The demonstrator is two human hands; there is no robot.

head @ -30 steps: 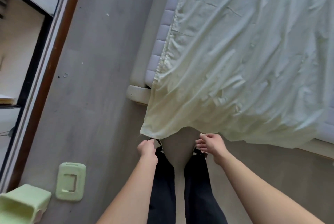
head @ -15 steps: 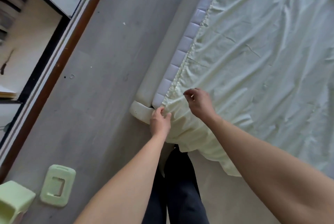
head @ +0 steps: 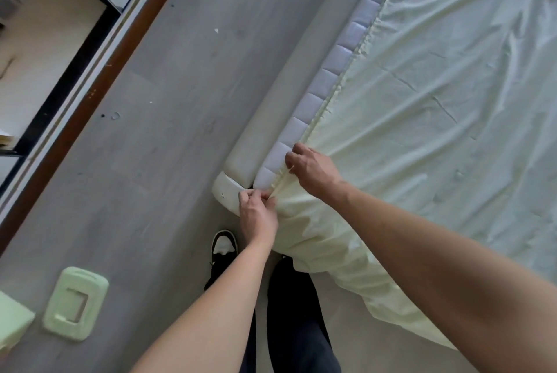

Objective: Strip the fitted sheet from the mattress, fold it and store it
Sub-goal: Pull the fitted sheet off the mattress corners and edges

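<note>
A pale yellow fitted sheet [head: 422, 107] lies loose and wrinkled over the mattress, its near end hanging off the foot of the bed. The mattress's quilted lavender side [head: 325, 83] shows along the left, above a white bed base [head: 256, 146]. At the mattress's near corner my left hand [head: 256, 216] pinches the gathered hem of the sheet. My right hand [head: 310, 166] grips the same hem a little further up the edge, fingers curled into the fabric.
Grey floor [head: 150, 161] runs along the bed's left. A wardrobe with a brown sliding track [head: 99, 83] stands at far left. A pale green lid [head: 75, 302] and a green bin [head: 12, 320] lie on the floor at lower left. My legs and shoe [head: 223, 249] stand by the corner.
Both hands rose from the sheet's hanging edge near my legs to the mattress corner and took hold of the hem there. The view has closed in on the corner.
</note>
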